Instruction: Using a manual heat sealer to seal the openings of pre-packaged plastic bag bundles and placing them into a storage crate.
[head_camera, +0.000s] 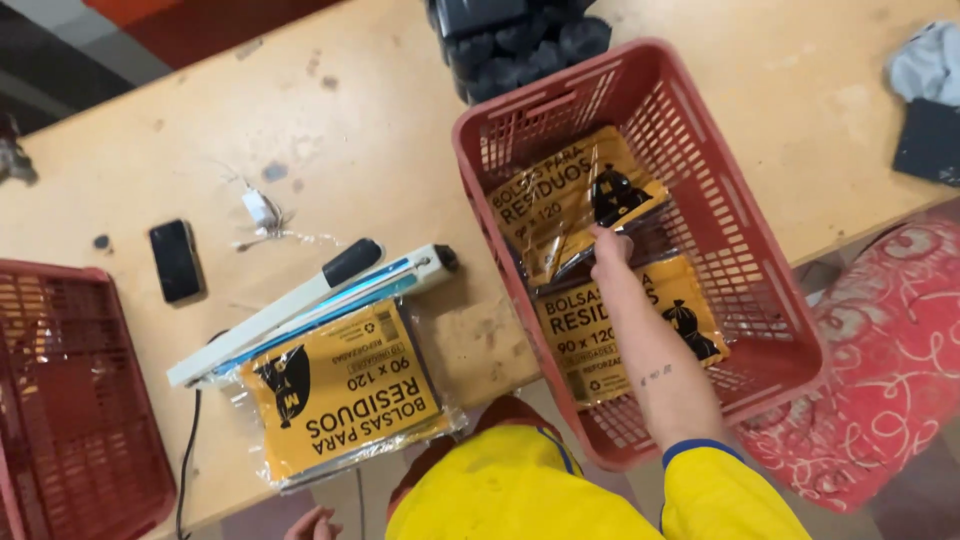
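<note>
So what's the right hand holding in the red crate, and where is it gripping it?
The right hand is on the upper yellow bag packet in the red crate, at the packet's lower right edge. Whether it grips or only touches cannot be told.

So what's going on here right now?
A person's right hand reaches into a red plastic crate, fingers on the upper of two yellow-labelled bag packs. The lower pack lies under the forearm. Another pack rests on the wooden table beside a heat sealer. The left hand barely shows at the bottom edge.
</note>
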